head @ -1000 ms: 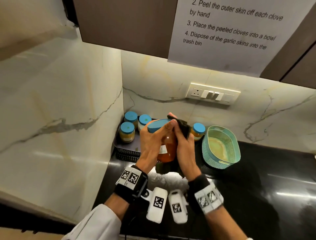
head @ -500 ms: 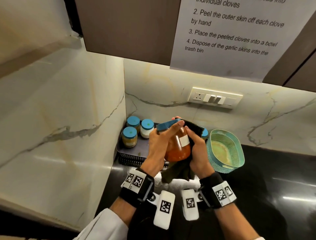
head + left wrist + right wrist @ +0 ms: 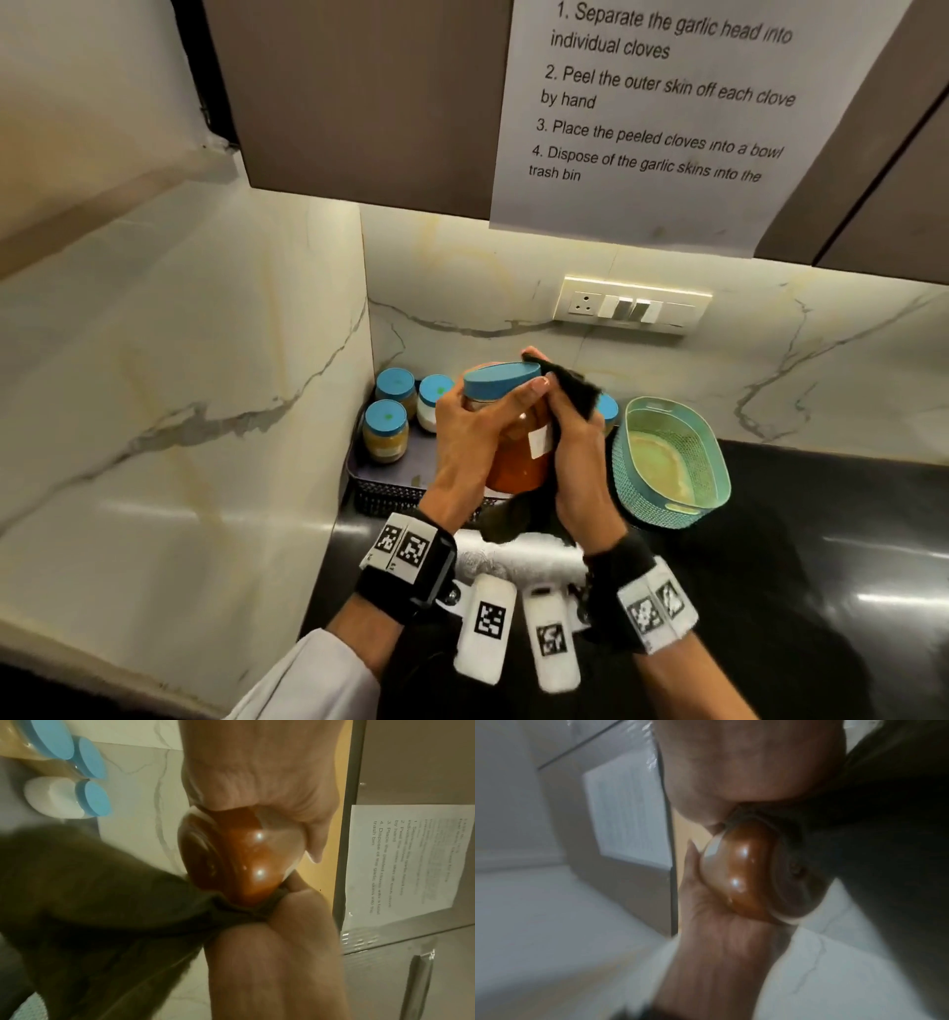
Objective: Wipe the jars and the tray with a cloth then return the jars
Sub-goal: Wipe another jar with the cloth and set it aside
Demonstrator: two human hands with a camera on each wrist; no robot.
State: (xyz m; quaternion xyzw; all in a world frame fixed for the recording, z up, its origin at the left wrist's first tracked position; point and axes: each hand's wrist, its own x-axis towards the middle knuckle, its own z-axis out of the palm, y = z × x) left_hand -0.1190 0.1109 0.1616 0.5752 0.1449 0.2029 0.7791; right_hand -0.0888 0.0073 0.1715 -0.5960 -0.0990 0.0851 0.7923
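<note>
Head cam: left hand (image 3: pixel 470 442) wrapped round the orange jar (image 3: pixel 518 457), fingers up by its blue lid (image 3: pixel 500 379), jar held in the air, tilted, above the front of the dark tray (image 3: pixel 382 485). Right hand (image 3: pixel 577 452) grips the dark cloth (image 3: pixel 575 388) against the jar's right side; cloth tail hangs below the jar. 3 small blue-lid jars (image 3: pixel 386 430) stand in the tray's back-left corner, another one partly hidden behind the right hand. Teal basket (image 3: pixel 670 462) just right of the hands on the black counter (image 3: pixel 796 565). Left wrist cam: jar base (image 3: pixel 205 850) visible, cloth bunched under it. Right wrist cam: blurry, same jar, left palm on glass. Instruction sheet (image 3: pixel 662 103) taped on cabinet above.
</note>
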